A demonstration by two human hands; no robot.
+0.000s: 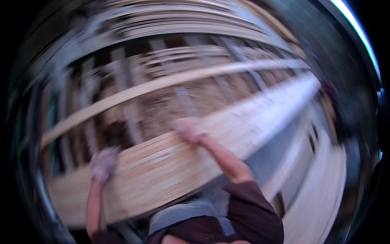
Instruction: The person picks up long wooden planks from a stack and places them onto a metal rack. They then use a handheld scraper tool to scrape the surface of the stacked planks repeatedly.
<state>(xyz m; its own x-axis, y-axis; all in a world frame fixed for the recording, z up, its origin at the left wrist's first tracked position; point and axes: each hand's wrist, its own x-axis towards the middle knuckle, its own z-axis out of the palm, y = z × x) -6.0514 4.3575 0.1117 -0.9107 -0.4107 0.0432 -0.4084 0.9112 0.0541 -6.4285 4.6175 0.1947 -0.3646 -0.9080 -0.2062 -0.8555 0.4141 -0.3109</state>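
Observation:
A row of long pale wooden boards (162, 171) lies side by side in front of me, running from the lower left to the upper right. My left hand (105, 163), in what looks like a light glove, grips the far edge of the row near its left end. Farther right along the same edge, my right hand (190, 129) is closed over the outermost board, and it looks gloved too. Motion smears the fingers of both hands, and their tips are hard to make out.
Beyond the row, one narrow plank (170, 83) lies across a frame of grey crossbars (132, 118), with brown debris like wood chips below. More boards are stacked at the far side (183, 18). Long planks (321, 187) lie to my right.

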